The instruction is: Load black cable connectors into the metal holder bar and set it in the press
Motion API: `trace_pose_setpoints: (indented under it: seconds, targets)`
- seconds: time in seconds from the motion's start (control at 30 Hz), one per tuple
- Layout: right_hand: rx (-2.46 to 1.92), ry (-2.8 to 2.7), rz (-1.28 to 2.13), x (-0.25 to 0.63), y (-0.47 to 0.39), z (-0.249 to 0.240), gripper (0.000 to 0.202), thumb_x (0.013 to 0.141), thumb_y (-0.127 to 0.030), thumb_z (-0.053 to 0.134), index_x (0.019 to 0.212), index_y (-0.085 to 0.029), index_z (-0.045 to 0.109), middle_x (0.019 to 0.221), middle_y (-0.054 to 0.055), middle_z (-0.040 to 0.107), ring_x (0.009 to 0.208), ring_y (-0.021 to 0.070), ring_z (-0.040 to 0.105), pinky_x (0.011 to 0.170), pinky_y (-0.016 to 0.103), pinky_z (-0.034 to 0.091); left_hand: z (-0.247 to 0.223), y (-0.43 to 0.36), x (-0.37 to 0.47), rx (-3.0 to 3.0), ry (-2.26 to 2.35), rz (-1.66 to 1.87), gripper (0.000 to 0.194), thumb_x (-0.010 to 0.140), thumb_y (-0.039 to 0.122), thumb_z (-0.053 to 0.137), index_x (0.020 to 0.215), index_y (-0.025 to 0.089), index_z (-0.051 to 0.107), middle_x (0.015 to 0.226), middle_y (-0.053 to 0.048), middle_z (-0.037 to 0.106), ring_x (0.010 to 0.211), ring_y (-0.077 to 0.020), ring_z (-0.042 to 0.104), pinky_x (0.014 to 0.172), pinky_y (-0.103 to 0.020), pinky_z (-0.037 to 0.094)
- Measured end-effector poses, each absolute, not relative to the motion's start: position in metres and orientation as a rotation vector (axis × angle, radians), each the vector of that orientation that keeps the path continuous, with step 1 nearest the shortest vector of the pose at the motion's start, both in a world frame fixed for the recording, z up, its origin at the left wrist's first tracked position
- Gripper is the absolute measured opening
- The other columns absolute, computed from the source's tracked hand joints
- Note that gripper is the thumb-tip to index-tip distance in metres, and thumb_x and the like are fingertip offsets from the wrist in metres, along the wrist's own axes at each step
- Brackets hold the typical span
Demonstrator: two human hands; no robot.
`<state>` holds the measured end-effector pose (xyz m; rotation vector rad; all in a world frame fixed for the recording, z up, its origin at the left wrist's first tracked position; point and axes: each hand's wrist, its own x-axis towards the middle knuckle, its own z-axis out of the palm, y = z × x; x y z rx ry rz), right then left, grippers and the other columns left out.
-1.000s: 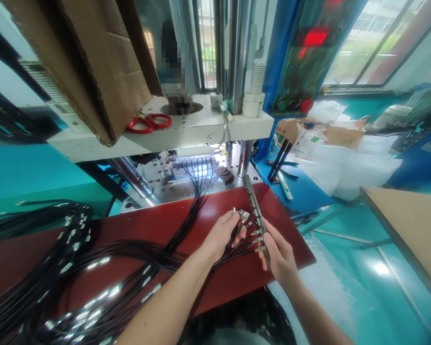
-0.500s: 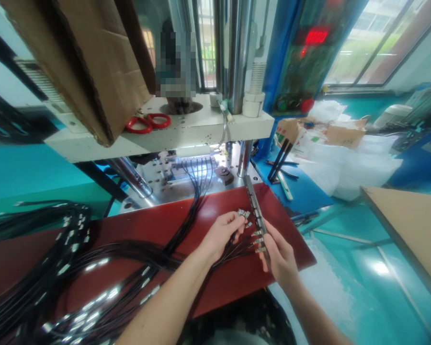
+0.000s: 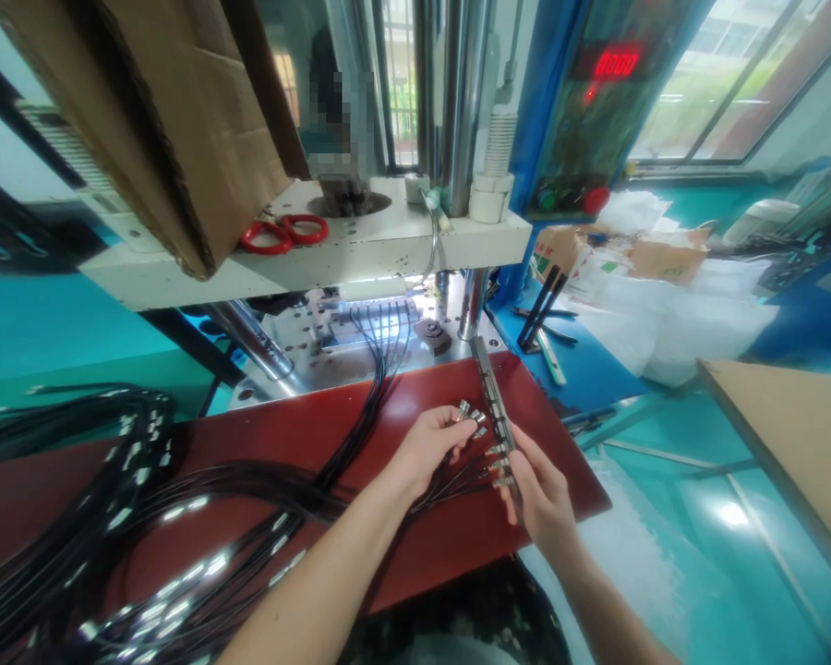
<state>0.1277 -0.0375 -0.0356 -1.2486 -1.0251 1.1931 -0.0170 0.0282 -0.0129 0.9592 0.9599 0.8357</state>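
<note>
My right hand (image 3: 536, 480) is closed round the lower end of a long, slotted metal bar (image 3: 495, 402), tilted over the red-brown board (image 3: 415, 406). Several cable ends with metal connectors (image 3: 499, 465) sit in the bar's lower slots, near my right fingers. Just left of the bar, my left hand (image 3: 433, 448) pinches several loose cable connectors (image 3: 472, 417), which fan out from the fingertips. Their thin black cables (image 3: 450, 485) run back under my left wrist.
Behind the board stands a press with a lit lower plate (image 3: 305, 346), where more cables end in a metal block (image 3: 370, 323). Red-handled scissors (image 3: 267, 237) and cardboard (image 3: 200, 139) rest on its white beam (image 3: 388, 254). Cable bundles (image 3: 138, 462) cover the left. Pliers (image 3: 560, 334) lie at right.
The connectors in my left fingertips have turned and spread apart, one now pointing up. My right hand and the bar have stayed almost still.
</note>
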Motion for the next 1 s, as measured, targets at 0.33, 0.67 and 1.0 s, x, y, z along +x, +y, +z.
trace_pose_setpoints:
  seconds: [0.33,0.67,1.0]
  targets:
    - [-1.297,-1.078,1.211,0.1301,-0.0359,-0.0355,0.051,0.084,-0.043,0.047,0.128,-0.018,0.043,0.049,-0.005,0.052,0.032,0.0058,0.041,0.031,0.016,0.036,-0.0082,0.0237,-0.0106,1.489,1.172,0.872,0.014,0.068,0.025,0.056,0.06,0.015,0.048,0.059,0.003,0.051,0.058,-0.0098,0.046,0.058,-0.022,0.036]
    - [-1.402,-1.354,1.086,0.128,-0.0341,-0.0386,0.05,0.087,-0.041,0.04,0.132,-0.019,0.038,0.049,-0.006,0.049,0.032,0.0056,0.041,0.032,0.017,0.037,-0.0137,0.0185,-0.0134,1.386,1.17,0.97,0.019,0.069,0.028,0.057,0.061,0.015,0.047,0.058,0.004,0.049,0.057,-0.009,0.043,0.057,-0.021,0.034]
    - [-1.287,-1.155,1.211,0.1303,-0.0366,-0.0369,0.052,0.085,-0.043,0.045,0.13,-0.018,0.041,0.051,-0.005,0.052,0.032,0.0051,0.039,0.031,0.016,0.034,-0.0137,0.0279,-0.0197,1.141,1.1,1.093,0.013,0.076,0.029,0.05,0.079,0.017,0.047,0.05,0.007,0.043,0.049,-0.0076,0.038,0.051,-0.02,0.029]
